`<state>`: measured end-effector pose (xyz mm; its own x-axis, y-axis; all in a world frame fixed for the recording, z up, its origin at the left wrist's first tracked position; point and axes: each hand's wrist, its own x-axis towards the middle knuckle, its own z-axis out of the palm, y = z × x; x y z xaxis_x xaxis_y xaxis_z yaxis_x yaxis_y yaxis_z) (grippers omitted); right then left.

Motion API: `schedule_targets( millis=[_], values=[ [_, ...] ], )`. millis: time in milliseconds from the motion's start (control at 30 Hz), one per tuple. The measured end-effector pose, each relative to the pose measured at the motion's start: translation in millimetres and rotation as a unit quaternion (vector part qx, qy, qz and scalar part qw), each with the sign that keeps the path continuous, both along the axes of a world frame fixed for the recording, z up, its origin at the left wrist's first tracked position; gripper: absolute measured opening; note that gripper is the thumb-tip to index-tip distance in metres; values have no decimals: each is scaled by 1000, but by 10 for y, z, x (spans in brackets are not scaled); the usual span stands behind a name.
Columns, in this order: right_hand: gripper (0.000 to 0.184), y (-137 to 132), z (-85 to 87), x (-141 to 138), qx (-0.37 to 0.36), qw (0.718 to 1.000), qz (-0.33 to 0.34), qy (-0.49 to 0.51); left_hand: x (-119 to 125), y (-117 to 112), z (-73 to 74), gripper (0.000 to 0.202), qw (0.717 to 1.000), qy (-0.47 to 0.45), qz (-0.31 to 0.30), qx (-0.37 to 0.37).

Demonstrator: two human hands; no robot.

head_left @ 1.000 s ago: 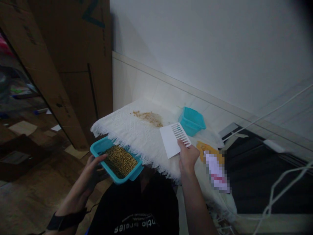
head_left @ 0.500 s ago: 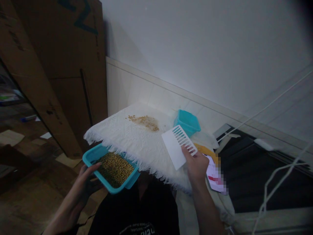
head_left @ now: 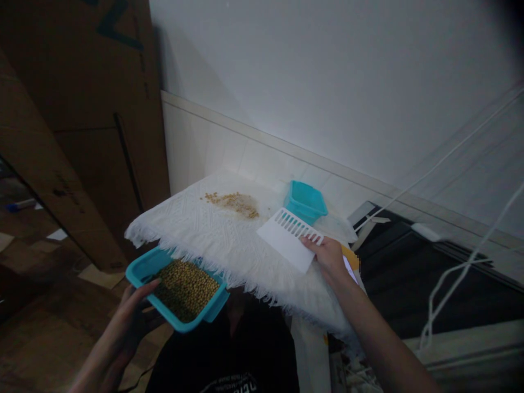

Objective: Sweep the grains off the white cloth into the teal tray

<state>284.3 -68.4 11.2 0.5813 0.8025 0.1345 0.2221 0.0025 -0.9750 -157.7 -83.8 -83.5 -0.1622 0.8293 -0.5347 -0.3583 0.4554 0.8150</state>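
Note:
My left hand (head_left: 137, 308) grips the left side of a turquoise plastic container (head_left: 174, 320), thumb over its rim. Inside lie yellowish beans (head_left: 196, 284) and smaller dark green ones (head_left: 172, 299). It is tilted slightly, just below the fringed edge of the white tablecloth (head_left: 196, 229). Between the thumb and fingers of my right hand (head_left: 327, 259) is a flat white slotted scraper (head_left: 282, 243), held above the cloth. Loose yellowish beans (head_left: 235, 203) are scattered on the cloth, left of the scraper. Behind the scraper stands a second turquoise container (head_left: 307, 202); its bottom is hidden.
Tall cardboard boxes (head_left: 94, 164) stand at the left. A white wall (head_left: 286, 82) rises behind the table. To the right are a dark panel (head_left: 409, 273) and hanging white cables (head_left: 450, 273). A phone (head_left: 350, 270) and something yellow (head_left: 350, 255) lie partly hidden by my right hand.
My right hand has turned the scraper flatter and covers more of the phone. The view has shifted slightly, moving the scene left. My left hand still holds the container below the cloth's edge.

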Motion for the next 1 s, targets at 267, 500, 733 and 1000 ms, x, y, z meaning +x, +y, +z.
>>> schedule_targets(
  millis=[267, 500, 733, 1000],
  values=[
    [70, 209, 174, 15, -3, 999, 19, 38, -9, -2, 71, 68, 1000, 6, -7, -6],
    [61, -194, 97, -126, -72, 985, 151, 42, -12, 12, 44, 49, 1000, 3, 4, -12],
    [66, 160, 71, -38, -73, 986, 142, 56, -8, 9, 52, 61, 1000, 4, -7, -5],
    [67, 539, 52, 169, -20, 997, 70, 34, -17, -12, 11, 55, 1000, 4, -1, 1]
  ],
)
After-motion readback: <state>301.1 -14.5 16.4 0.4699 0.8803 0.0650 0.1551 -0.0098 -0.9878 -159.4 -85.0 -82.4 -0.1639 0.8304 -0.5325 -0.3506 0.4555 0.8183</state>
